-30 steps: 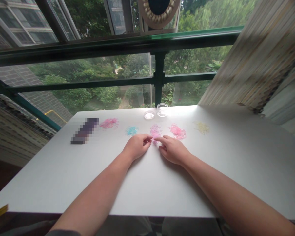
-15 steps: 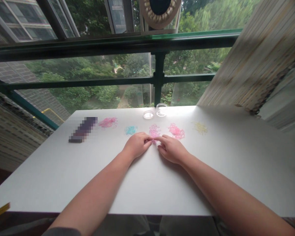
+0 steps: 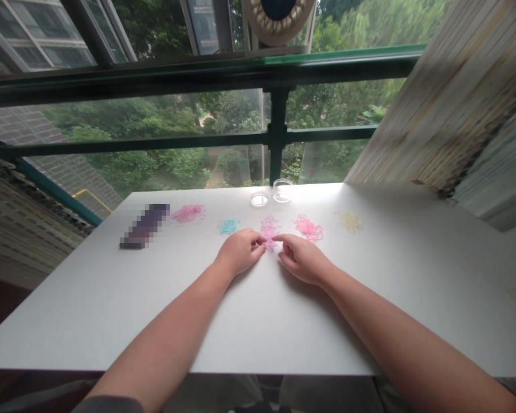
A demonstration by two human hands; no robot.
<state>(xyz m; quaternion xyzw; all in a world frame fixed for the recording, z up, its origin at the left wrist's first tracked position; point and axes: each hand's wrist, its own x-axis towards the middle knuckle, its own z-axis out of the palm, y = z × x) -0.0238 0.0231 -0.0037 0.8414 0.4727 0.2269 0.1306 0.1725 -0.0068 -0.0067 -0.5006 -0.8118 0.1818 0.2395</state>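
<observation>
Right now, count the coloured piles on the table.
5, left to right: a pink pile, a blue pile, a purple pile at the left hand and right hand, a reddish-pink pile and a yellow pile. The hands may hide more.

Pink piles (image 3: 188,214): two. Blue pile (image 3: 229,226): one. Purple pile (image 3: 269,227): one. Yellow pile (image 3: 351,222): one. Clear dishes (image 3: 259,199): two. Pixelated object (image 3: 146,226): one.

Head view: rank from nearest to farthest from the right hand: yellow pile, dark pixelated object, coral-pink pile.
From the right hand:
1. Coral-pink pile, just beyond it
2. Yellow pile, beyond, to the right
3. Dark pixelated object, far left
</observation>
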